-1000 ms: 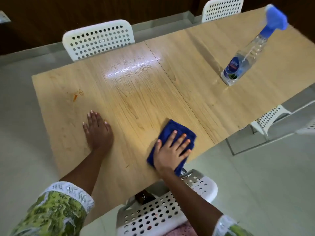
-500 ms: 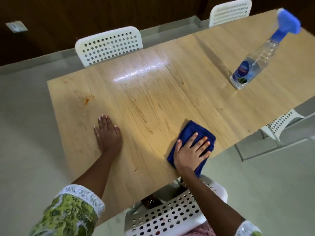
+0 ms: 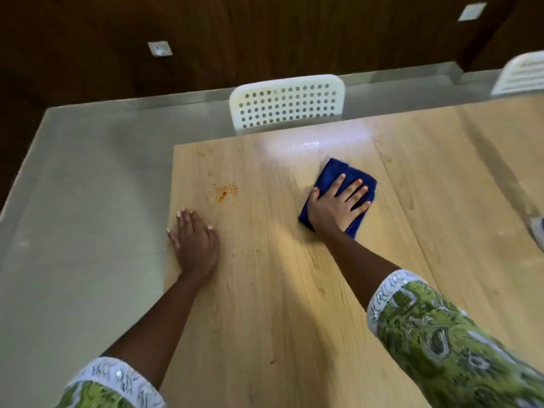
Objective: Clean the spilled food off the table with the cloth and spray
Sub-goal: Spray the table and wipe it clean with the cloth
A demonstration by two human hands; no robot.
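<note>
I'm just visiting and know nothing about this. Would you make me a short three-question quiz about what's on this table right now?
1. True or false: the blue cloth already covers the orange stain.
2. Which of the hands presses the cloth onto the table?
A. left hand
B. right hand
C. both hands
3. Fill in: the left hand rests flat near the table's ___ edge, just below the stain.

Key
1. False. The stain lies bare, apart from the cloth, between the two hands.
2. B. The right hand lies on the cloth with fingers spread.
3. Left.
</note>
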